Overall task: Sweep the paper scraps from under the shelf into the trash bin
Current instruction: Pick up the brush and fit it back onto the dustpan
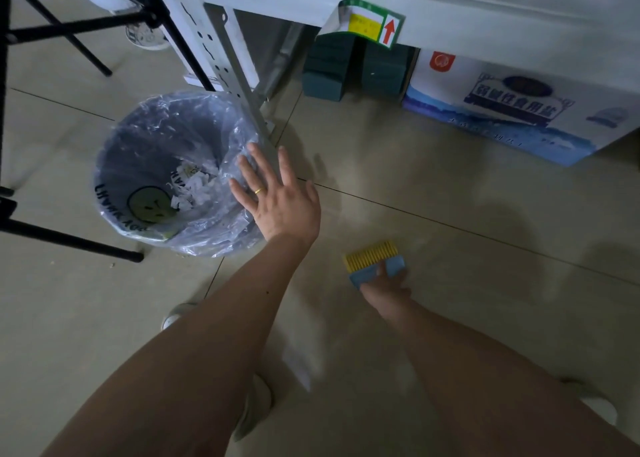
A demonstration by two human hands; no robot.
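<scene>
A grey trash bin (114, 165) lined with a clear plastic bag stands on the floor left of the shelf leg. White paper scraps (194, 189) lie at its bottom. My left hand (277, 200) is spread flat, fingers apart, at the bin's right rim, and it holds nothing. My right hand (388, 283) is closed around a small blue brush with yellow bristles (372, 257), low over the floor in front of the shelf. The grey metal shelf (450, 9) runs across the top. I see no scraps on the floor under it.
Under the shelf sit two dark green blocks (329, 72) and a blue and white carton (512, 110). A slanted shelf leg (228, 61) passes next to the bin. Black stand legs (69, 241) cross the left side. My shoes (252, 411) are on the tiled floor below.
</scene>
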